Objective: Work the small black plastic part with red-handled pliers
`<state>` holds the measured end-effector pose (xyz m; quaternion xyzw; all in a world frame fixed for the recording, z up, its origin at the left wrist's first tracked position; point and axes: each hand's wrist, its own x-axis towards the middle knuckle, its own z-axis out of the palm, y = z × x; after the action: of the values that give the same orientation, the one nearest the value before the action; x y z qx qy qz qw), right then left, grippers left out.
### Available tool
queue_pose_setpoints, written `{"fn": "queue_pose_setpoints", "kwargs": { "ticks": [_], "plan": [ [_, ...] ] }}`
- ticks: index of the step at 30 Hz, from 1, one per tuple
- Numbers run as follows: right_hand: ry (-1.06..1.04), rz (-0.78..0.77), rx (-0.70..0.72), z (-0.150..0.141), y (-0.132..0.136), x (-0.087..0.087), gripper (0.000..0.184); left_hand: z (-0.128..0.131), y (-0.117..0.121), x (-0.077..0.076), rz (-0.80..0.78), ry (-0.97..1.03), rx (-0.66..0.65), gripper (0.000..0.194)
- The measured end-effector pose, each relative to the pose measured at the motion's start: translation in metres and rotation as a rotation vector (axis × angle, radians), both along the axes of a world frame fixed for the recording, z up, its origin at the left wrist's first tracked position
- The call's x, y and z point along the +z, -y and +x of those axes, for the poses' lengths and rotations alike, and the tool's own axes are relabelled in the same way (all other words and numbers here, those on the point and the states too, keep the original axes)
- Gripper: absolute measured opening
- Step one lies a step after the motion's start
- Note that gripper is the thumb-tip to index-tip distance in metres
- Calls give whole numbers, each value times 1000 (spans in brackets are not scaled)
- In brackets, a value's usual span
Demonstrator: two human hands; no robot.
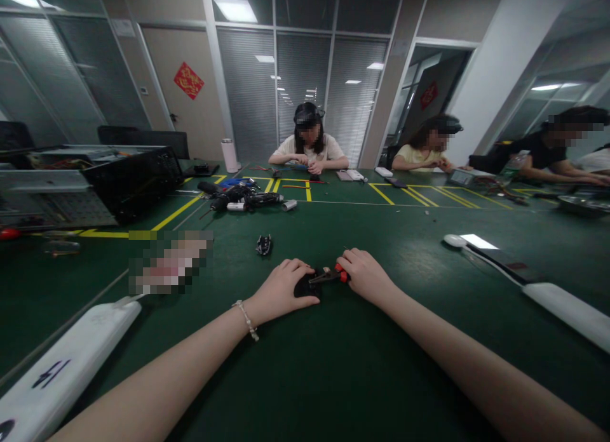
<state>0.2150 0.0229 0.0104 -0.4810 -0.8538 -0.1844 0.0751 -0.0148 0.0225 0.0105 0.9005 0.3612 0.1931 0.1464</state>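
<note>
Black part (302,288) pinned on green worktop (381,366) under left hand (289,283), left grip curled around it; red-handled pliers (332,275) clasped in right hand (361,272), tips touching part; small black piece (264,244) seen beyond left hand

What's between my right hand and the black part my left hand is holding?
The red-handled pliers, bridging your right hand and the black part, as the head view shows.

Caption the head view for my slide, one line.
Left hand steadies a black part on the green table while the right hand holds red-handled pliers to it.
</note>
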Motion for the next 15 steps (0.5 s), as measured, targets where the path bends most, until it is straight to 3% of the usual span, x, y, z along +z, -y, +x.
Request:
{"fn": "queue_pose_setpoints", "kwargs": {
  "ticks": [15],
  "plan": [
    [2,-6,-19,-1,2,2,25,-1,0,1,-16,-5,3,54]
  ]
}}
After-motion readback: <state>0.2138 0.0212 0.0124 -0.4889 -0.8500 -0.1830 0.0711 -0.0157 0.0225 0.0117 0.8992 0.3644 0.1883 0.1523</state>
